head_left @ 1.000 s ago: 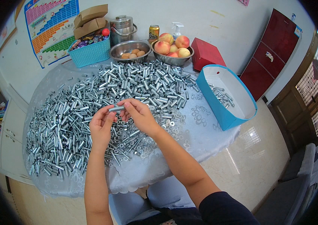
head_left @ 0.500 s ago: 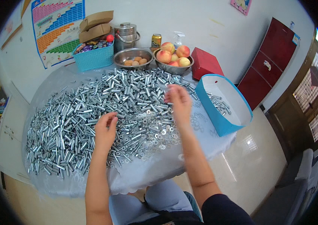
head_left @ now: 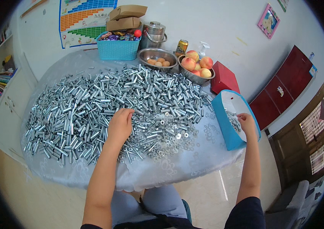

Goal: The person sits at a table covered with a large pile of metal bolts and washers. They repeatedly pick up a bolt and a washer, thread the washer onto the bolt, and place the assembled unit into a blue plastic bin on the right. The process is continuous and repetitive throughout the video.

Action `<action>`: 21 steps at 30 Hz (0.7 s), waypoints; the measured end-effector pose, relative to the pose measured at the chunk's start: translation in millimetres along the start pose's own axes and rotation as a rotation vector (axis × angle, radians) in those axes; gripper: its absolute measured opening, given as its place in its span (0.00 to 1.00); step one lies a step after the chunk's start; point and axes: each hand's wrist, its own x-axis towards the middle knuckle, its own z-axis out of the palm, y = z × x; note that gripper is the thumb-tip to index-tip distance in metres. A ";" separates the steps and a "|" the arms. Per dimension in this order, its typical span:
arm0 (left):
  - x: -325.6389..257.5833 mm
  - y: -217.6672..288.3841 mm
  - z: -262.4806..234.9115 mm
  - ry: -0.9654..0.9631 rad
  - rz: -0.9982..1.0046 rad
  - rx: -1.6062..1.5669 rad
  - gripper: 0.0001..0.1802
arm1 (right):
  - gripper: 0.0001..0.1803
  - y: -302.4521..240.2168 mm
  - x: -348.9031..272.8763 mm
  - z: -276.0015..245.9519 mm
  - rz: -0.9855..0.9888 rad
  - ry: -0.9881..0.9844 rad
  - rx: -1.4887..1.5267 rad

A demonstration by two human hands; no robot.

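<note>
Our left hand (head_left: 120, 124) lies palm down, fingers together, on the tube pile (head_left: 93, 107) mid-counter (head_left: 162, 171), washers (head_left: 169, 137) just beside for easy picking. Our right hand (head_left: 246, 123) hangs over the blue bin (head_left: 227, 131) at the counter's edge; grip unclear, we cannot tell.
</note>
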 end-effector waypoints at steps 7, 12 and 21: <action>1.3 1.3 -3.3 0.045 -0.065 0.029 0.07 | 0.10 -14.4 5.1 6.4 0.090 -0.248 -0.220; 1.1 -0.3 -9.9 0.094 -0.071 0.112 0.07 | 0.10 -126.4 -22.7 17.2 -0.385 0.068 -0.125; 5.3 -18.7 -14.9 0.109 -0.115 0.201 0.10 | 0.13 -280.6 -98.4 128.0 -0.504 -0.259 0.460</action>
